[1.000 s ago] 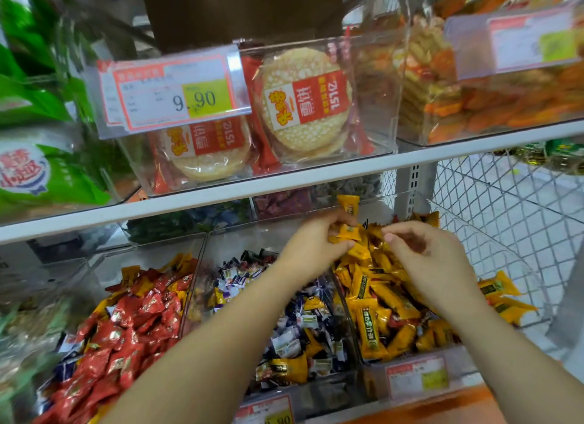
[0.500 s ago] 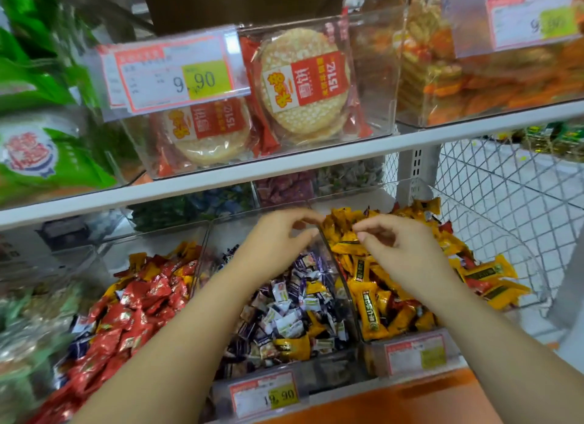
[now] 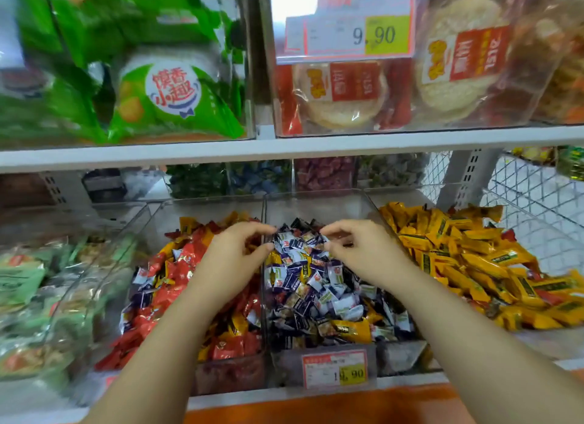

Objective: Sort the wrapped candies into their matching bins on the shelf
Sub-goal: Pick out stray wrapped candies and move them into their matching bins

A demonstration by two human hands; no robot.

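Purple-and-white wrapped candies (image 3: pixel 316 284) fill the middle bin (image 3: pixel 316 205), between the red candies (image 3: pixel 177 265) and the yellow candies (image 3: pixel 467 253). We hold our left hand (image 3: pixel 234 259) and right hand (image 3: pixel 363 253) over the pile's far end, fingers curled towards it. We cannot tell whether either pinches a candy.

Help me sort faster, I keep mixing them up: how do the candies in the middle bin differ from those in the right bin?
The middle-bin candies are small, squarish, in white and dark purple wrappers; the right-bin candies are longer bars in yellow-orange. The middle-bin candies have yellow strays at the front; the right-bin candies look nearly uniform. Both are wrapped and heaped loose in clear bins.
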